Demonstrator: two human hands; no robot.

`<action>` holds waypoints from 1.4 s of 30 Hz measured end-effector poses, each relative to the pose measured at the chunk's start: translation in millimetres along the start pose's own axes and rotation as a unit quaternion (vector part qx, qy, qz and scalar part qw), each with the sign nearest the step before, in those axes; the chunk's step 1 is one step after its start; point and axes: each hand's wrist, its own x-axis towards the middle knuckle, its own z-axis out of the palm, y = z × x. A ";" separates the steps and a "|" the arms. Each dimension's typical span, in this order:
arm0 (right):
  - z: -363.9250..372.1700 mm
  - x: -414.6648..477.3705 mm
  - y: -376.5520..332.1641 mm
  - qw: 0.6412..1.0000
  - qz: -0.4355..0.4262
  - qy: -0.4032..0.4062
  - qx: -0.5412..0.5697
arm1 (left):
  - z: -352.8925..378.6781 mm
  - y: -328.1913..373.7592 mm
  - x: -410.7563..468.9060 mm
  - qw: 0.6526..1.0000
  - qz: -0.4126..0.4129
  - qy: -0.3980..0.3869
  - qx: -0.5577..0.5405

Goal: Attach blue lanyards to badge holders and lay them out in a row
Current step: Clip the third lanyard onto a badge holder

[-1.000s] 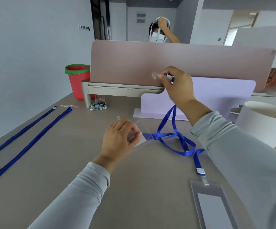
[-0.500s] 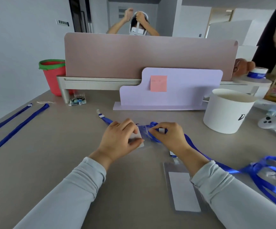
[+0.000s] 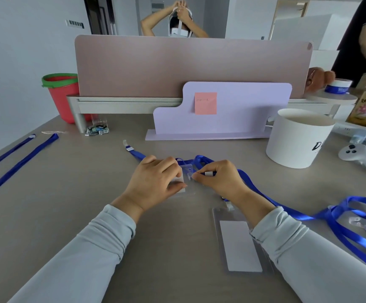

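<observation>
My left hand [image 3: 155, 180] presses a clear badge holder [image 3: 187, 171] flat on the grey table [image 3: 57, 215], fingers curled over it. My right hand [image 3: 219, 176] pinches the clip end of a blue lanyard [image 3: 250, 180] right at the holder's top slot. That lanyard trails off to the right under my forearm. Another clipped lanyard end [image 3: 134, 150] lies just beyond my left hand. A second badge holder [image 3: 239, 243] with a white insert lies flat near my right forearm.
Two blue lanyards [image 3: 18, 162] lie stretched out at the far left. A tangle of lanyards [image 3: 352, 226] sits at the right. A white round tub [image 3: 298, 141], a game controller [image 3: 352, 152], a lilac stand [image 3: 232, 110] and a red bucket [image 3: 64, 97] ring the work area.
My right hand dropped from up near the pink divider down to the table with the lanyard clip, meeting the badge holder under my left hand. The camera view swung right.
</observation>
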 end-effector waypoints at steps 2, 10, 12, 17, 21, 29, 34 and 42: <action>-0.1 0.4 -0.4 1.000 -0.007 -0.007 -0.003 | -0.3 -0.9 -0.7 1.000 -0.002 -0.008 0.007; 0.2 1.5 2.0 0.999 -0.021 -0.028 -0.007 | -2.3 -2.6 -1.8 0.999 -0.025 -0.030 0.032; 0.4 1.8 2.9 0.999 -0.030 -0.034 -0.006 | -2.8 -2.7 -2.0 0.998 -0.034 -0.036 0.045; 0.1 1.2 2.7 0.996 -0.063 -0.055 -0.013 | -5.7 -0.1 1.4 0.993 -0.064 -0.066 0.072; 2.3 0.3 2.4 0.995 -0.081 -0.055 -0.010 | -9.1 2.9 3.9 0.993 -0.070 -0.070 0.071; 5.7 0.9 8.0 0.995 -0.089 -0.043 -0.019 | -12.3 8.6 7.2 0.993 -0.094 -0.065 0.038; 5.7 0.1 8.1 0.991 -0.126 -0.041 -0.026 | -13.3 12.6 9.6 0.986 -0.115 -0.121 -0.011; 8.1 0.9 10.7 0.982 -0.175 -0.047 -0.050 | -13.6 14.4 10.5 0.957 -0.192 -0.202 -0.082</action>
